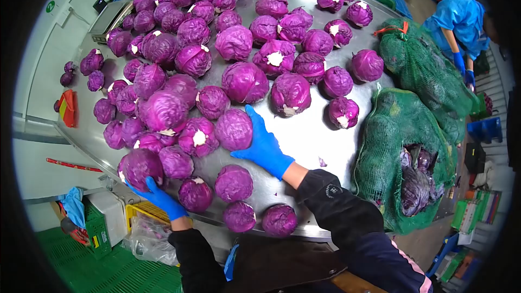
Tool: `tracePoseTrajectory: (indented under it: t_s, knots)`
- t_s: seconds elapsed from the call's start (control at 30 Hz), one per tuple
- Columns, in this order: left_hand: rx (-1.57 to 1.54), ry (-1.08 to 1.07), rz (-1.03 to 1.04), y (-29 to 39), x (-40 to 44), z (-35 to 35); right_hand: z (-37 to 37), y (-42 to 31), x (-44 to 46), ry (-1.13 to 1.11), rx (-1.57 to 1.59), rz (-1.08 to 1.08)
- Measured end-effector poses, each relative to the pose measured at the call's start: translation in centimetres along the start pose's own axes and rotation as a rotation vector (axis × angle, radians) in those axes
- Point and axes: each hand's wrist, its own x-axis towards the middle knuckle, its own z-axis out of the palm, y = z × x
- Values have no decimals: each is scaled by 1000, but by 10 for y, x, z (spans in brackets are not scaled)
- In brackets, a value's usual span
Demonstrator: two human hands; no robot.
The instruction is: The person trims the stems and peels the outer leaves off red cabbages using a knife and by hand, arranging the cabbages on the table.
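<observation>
Many red cabbages lie spread over a shiny metal table (296,135), some with pale cut stem ends showing. My left hand (163,199), in a blue glove, cups a large red cabbage (140,166) at the table's near left edge; some fingers are hidden beneath it. My right hand (266,149), also blue-gloved, curves round the right side of another red cabbage (234,129), thumb low and fingers high. Close to both hands are a red cabbage (195,194) and another red cabbage (233,182).
Green mesh sacks stand at the table's right, the nearer sack (380,146) showing cabbages through an opening. A scale (108,19) sits at the far left corner. A yellow crate (146,211) and plastic bag (149,241) lie below left. A person in blue (458,24) bends at the upper right.
</observation>
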Motion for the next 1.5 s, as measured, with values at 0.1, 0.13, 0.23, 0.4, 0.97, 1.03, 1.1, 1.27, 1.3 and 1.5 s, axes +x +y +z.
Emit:
tracePoseTrajectory:
  t_s: [0.1, 0.13, 0.23, 0.4, 0.97, 1.03, 1.1, 1.27, 1.3, 1.5]
  knots:
    - [62, 29, 154, -3, 32, 22, 26, -9, 27, 29, 16, 65]
    - [147, 59, 285, -4, 41, 33, 38, -10, 40, 39, -62, 22]
    - [207, -72, 254, 9, 68, 56, 74, -30, 64, -54, -27, 93]
    - [150, 16, 241, -47, 156, 60, 129, -82, 129, -157, -22, 211]
    - [-47, -377, 662, 81, 120, 142, 99, -70, 111, -68, 178, -285]
    - [-220, -717, 568, 102, 62, 175, 23, -56, 72, 40, 94, -331]
    - [-299, -923, 595, 113, 10, 210, -50, -28, 37, 473, 132, -503]
    - [9, -1030, 532, 113, -59, 259, -205, 61, -25, 1084, -135, -134]
    - [165, -992, 556, 107, -60, 265, -216, 98, -25, 1061, -139, 9]
    - [-41, -938, 446, 91, -49, 271, -237, 124, 7, 327, 630, 71]
